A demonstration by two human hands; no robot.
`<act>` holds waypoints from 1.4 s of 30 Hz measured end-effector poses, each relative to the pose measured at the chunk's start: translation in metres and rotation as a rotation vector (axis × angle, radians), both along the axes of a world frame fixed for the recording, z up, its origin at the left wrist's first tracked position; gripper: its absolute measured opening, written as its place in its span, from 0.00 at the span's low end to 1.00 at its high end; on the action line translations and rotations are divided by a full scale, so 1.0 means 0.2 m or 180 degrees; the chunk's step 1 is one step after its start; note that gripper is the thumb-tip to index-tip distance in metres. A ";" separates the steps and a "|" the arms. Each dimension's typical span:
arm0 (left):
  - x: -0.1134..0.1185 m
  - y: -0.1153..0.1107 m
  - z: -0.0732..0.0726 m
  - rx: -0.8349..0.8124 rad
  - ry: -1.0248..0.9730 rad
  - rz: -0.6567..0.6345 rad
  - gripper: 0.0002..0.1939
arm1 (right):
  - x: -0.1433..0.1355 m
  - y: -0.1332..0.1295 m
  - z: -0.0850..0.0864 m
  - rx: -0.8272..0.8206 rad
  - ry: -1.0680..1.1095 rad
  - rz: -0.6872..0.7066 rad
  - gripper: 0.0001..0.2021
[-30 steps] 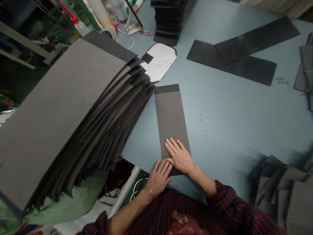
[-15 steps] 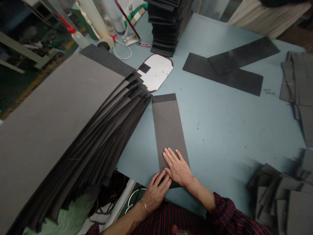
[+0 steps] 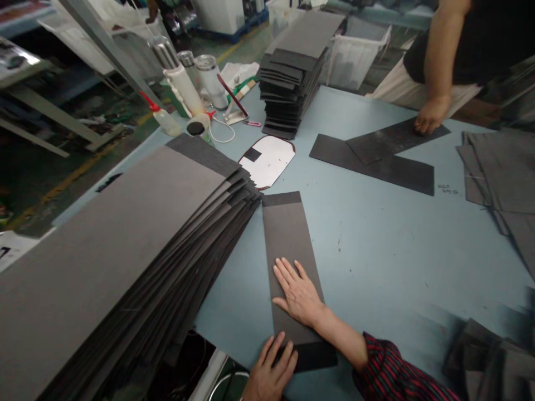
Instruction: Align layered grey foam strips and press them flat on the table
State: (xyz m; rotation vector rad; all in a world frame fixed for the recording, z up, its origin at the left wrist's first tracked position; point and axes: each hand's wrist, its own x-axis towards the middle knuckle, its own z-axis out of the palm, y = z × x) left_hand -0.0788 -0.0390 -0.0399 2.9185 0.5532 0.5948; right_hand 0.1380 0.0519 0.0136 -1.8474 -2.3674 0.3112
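A long dark grey panel (image 3: 288, 228) lies on the blue-grey table (image 3: 376, 245), with a darker strip at each end. My right hand (image 3: 297, 292) rests flat across its lower middle, thumb and fingers spread. Lower down, my left hand (image 3: 273, 365) has its fingers apart on the panel's near left corner, beside the black end strip. To the left stands a fanned pile of similar large panels (image 3: 125, 211); its far corner comes close to the panel's top edge. Neither hand grips anything.
Behind are a white board (image 3: 270, 161), a tall stack of panels (image 3: 288, 72), a red-tipped bottle (image 3: 165, 117) and cups. Two crossed dark strips (image 3: 376, 167) lie at the back right, where another person's hand (image 3: 432, 114) touches one. More pieces (image 3: 501, 172) lie far right.
The view has tilted up. My right hand lies farther up the panel, and my left hand has parted from it near the bottom end. Another person's hand now shows at the crossed strips.
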 end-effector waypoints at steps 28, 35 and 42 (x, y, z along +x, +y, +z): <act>0.06 0.16 0.29 -0.1299 0.0094 -0.0359 0.16 | -0.06 -0.45 0.04 -0.0268 0.0094 -0.0855 0.34; 0.62 0.70 0.32 -0.0922 0.0535 -0.0211 0.29 | -0.01 -0.47 0.04 -0.0350 0.0301 -0.0272 0.35; 0.88 1.29 0.22 -0.0525 0.0752 0.0874 0.37 | 0.06 -0.74 0.10 -0.0656 0.0317 -0.0463 0.34</act>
